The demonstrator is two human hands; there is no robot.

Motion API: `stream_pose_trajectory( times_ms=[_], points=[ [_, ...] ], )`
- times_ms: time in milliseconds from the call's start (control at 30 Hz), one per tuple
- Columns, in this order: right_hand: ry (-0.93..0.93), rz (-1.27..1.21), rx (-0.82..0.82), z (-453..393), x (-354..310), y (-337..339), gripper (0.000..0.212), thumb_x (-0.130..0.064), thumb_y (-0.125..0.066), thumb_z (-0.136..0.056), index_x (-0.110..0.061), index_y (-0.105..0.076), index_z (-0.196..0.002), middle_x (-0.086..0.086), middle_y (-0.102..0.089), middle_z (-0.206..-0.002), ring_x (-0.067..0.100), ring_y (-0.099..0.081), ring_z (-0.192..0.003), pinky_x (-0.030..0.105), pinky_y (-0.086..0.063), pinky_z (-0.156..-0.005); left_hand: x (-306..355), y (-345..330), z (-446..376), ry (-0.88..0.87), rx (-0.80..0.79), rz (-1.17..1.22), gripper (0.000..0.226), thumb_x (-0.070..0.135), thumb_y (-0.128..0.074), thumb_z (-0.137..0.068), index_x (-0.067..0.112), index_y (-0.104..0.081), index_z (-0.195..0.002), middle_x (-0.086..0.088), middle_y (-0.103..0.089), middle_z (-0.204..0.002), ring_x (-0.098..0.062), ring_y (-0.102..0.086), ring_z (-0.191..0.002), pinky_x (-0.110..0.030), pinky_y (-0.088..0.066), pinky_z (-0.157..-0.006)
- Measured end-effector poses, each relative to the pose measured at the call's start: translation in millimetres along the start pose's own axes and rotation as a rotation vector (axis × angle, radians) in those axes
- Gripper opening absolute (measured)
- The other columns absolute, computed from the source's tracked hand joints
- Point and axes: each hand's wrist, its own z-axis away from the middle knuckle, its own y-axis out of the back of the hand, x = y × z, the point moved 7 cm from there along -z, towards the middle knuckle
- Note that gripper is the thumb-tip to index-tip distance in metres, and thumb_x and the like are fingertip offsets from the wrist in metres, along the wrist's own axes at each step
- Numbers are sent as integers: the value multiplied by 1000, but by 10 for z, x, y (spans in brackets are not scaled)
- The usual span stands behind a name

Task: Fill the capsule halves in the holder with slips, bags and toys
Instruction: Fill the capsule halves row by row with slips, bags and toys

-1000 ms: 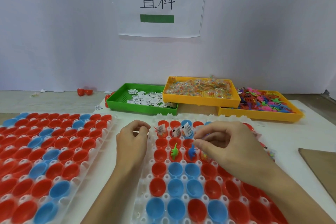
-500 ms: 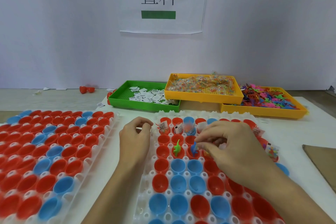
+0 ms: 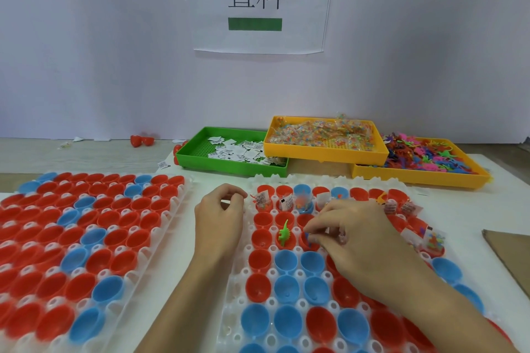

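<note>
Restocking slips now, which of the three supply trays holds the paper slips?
The green tray, leftmost; both yellow trays hold coloured items instead.

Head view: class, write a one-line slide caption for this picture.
Right hand lowers a small blue plastic toy into a red capsule half of the white plastic holder, beside a green toy dinosaur.

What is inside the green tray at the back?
The green tray holds loose white printed paper slips on its perforated floor. Its right part is covered by the yellow tray of small bags overlapping it, so anything there is hidden.
</note>
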Motion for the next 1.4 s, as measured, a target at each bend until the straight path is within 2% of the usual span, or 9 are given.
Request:
stream_pose_trajectory(
  times_ms=[333,400,567,700,900,1033,1233,1333,1400],
  points=[
    [-37,-44,13,-22,12,-20,14,-12,-77,-84,-25,-80,-89,-18,-71,-82,-10,-58,-91,2,-43,-74,-4,3,-5,-6,1,-15,29,10,-48,-95,21,-71,-81,4,-71,-86,-18,-64,-83,-30,-52,-69],
    [-44,-24,5,-24,29,-29,13,-15,-77,-85,-27,-79,-90,-20,-69,-82,-7,-60,-86,4,-44,-72,-3,0,-4,-5,-3,-12,29,9,-48,-95,20,-71,-81,4,-71,-86,-18,-64,-83,-30,-51,-69],
    [-38,121,-2,-24,24,-31,10,-27,-74,-86,-34,-79,-90,-24,-44,-76,-3,-50,-72,6,-35,-60,6,-3,3,-4,-4,-18,29,9,-48,-96,20,-71,-82,3,-71,-87,-18,-64,-83,-29,-51,-68],
    [-18,163,-16,-20,10,-41,10,-28,-73,-87,-33,-79,-94,-27,-37,-77,-7,-44,-72,6,-31,-60,5,2,7,-3,0,-23,29,9,-48,-96,20,-71,-83,3,-70,-88,-17,-63,-84,-27,-49,-68],
    [4,172,-2,19,-32,28,8,-26,-77,-83,-32,-80,-87,-30,-40,-69,-10,-45,-74,7,-31,-56,-9,5,-5,-21,8,-29,30,9,-48,-96,21,-71,-81,4,-70,-86,-16,-63,-84,-28,-50,-69],
    [11,173,24,20,-14,48,9,-30,-74,-85,-33,-79,-92,-22,-65,-80,-3,-46,-79,7,-32,-60,-7,10,-4,-32,14,-38,29,9,-49,-96,21,-70,-82,5,-70,-87,-16,-63,-89,-32,-54,-76],
    [5,91,188,52,44,218,17,-25,-78,-83,-31,-78,-99,-22,-71,-91,1,-56,-85,18,-50,-72,272,90,-91,-210,145,-168,19,10,-58,-92,25,-67,-88,11,-67,-90,-3,-59,-86,-12,-40,-68],
    [-5,26,264,59,102,304,26,-19,-79,-83,-31,-76,-106,-20,-70,-89,2,-59,-85,20,-52,-74,491,-47,-440,-288,104,-346,12,13,-60,-93,13,-72,-95,3,-69,-92,-4,-58,-81,-18,-41,-72],
    [-17,1,279,60,128,332,28,-19,-78,-84,-30,-75,-109,-21,-69,-89,-1,-59,-85,14,-48,-76,551,-178,-744,-251,44,-494,16,17,-60,-94,6,-72,-98,-4,-71,-96,-15,-62,-88,-27,-48,-81]
  ],
)
